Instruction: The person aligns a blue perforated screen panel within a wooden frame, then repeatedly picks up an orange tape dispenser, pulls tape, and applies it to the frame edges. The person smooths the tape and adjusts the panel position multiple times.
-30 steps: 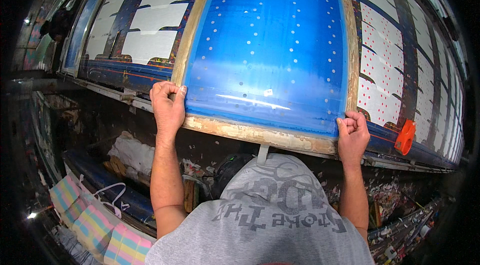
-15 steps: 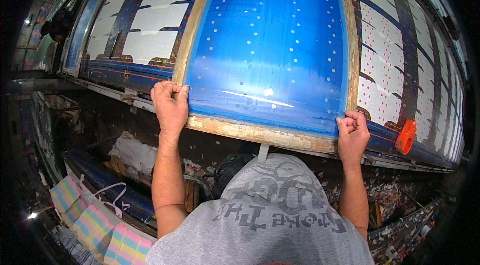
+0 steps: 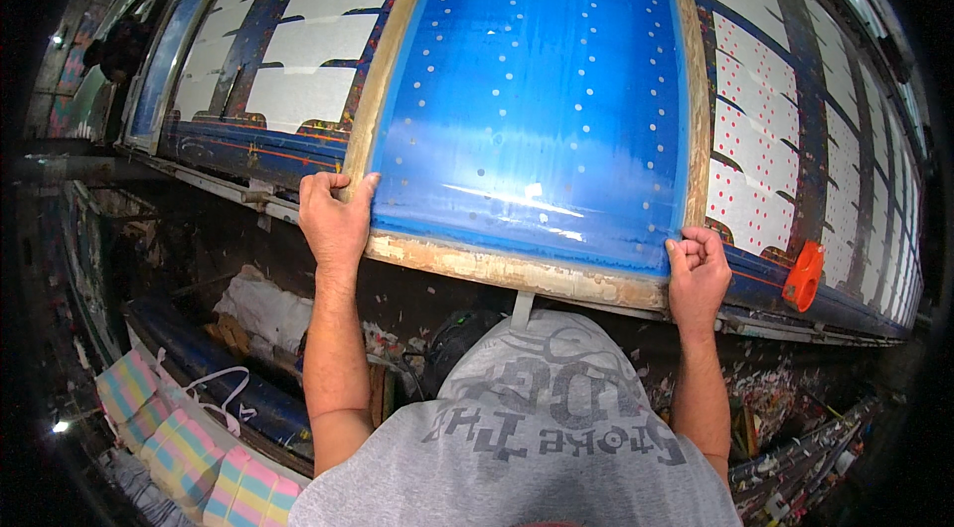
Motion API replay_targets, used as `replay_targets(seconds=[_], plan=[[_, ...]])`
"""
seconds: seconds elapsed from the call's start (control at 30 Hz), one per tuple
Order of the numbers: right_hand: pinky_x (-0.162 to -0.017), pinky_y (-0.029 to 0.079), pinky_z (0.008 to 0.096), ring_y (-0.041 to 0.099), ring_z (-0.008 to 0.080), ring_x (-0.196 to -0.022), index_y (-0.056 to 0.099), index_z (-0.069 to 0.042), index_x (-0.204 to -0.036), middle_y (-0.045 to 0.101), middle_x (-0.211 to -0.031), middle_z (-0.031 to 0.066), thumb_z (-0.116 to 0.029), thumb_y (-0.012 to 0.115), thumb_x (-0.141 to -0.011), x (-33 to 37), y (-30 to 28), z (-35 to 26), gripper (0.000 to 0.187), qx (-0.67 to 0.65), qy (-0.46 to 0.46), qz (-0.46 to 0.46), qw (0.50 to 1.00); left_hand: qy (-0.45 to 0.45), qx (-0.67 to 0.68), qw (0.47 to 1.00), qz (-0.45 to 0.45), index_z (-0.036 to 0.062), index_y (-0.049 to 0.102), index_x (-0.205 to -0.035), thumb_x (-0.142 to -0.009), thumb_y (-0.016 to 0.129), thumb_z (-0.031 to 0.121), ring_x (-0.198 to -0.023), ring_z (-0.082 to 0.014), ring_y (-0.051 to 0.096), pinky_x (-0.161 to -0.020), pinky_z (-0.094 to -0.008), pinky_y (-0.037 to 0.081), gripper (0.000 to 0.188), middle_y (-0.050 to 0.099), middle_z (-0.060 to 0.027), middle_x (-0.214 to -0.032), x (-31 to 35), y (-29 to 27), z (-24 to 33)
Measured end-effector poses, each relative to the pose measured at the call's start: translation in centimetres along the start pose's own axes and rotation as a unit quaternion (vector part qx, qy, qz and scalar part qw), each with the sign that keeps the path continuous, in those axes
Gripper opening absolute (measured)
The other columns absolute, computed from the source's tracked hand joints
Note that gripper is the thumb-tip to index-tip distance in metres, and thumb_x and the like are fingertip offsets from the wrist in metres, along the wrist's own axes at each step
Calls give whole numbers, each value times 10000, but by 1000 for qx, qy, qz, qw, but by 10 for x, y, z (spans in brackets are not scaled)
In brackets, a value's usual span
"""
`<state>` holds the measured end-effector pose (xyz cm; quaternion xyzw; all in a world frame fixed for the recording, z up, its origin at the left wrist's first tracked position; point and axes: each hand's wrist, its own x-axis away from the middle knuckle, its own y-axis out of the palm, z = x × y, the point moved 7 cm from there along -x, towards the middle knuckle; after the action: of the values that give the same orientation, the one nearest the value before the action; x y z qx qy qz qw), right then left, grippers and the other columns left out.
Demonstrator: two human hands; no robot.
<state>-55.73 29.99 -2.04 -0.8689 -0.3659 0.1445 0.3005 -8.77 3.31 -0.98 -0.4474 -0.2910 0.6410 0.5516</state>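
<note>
A large screen printing frame (image 3: pixel 517 279) lies before me, its worn wooden bars around a blue mesh (image 3: pixel 537 130) with rows of small pale dots. My left hand (image 3: pixel 336 221) grips the left bar close to the near corner, thumb on the inner side. At the near right corner my right hand (image 3: pixel 698 267) pinches the other side bar between thumb and fingers. Under and beyond the frame runs a long printing table. White fabric pieces with pink dots (image 3: pixel 755 120) lie just right of the frame, and plain white pieces (image 3: pixel 303 95) lie to its left.
An orange plastic tool (image 3: pixel 803 276) rests on the table's near edge at right. Striped pastel pads (image 3: pixel 184 452) sit at lower left, near a dark blue roll (image 3: pixel 214 373). Another blue-meshed frame (image 3: pixel 164 65) stands at far left. Scraps litter the floor under the table.
The frame's near end has shifted slightly toward me and a little left, with both hands still on it. The left hand's thumb and fingers sit a bit wider apart.
</note>
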Motion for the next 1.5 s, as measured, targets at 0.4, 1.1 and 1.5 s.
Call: replay_targets(seconds=[0.4, 1.1, 1.5], plan=[[-630, 498, 253, 603, 62, -662, 713, -11, -1142, 722, -804, 25, 31, 846, -934, -1, 0, -2, 250, -5, -13, 0, 1000, 250, -91, 940, -214, -78, 336, -1704, -961, 776, 608, -1683, -516, 222, -1364, -624, 186, 1102, 263, -323, -1802, 76, 22, 78], [-700, 593, 383, 759, 227, -720, 747, -67, -1155, 804, -854, 86, -127, 900, -898, -1, 1, 1, 305, 36, 5, -5, 999, 487, 56, 820, -294, -114, 402, -1666, -962, 593, 816, -1694, -508, 188, -1374, -594, 183, 1183, 271, -309, -1799, 173, 98, 283], [-739, 604, 490, 797, 350, -833, 730, -92, -1163, 796, -852, 90, -157, 882, -904, -7, -2, -11, 307, 75, 19, -38, 996, 511, 64, 794, -323, -104, 369, -1687, -922, 669, 809, -1695, -507, 178, -1382, -587, 164, 1229, 254, -305, -1805, 181, 102, 303]])
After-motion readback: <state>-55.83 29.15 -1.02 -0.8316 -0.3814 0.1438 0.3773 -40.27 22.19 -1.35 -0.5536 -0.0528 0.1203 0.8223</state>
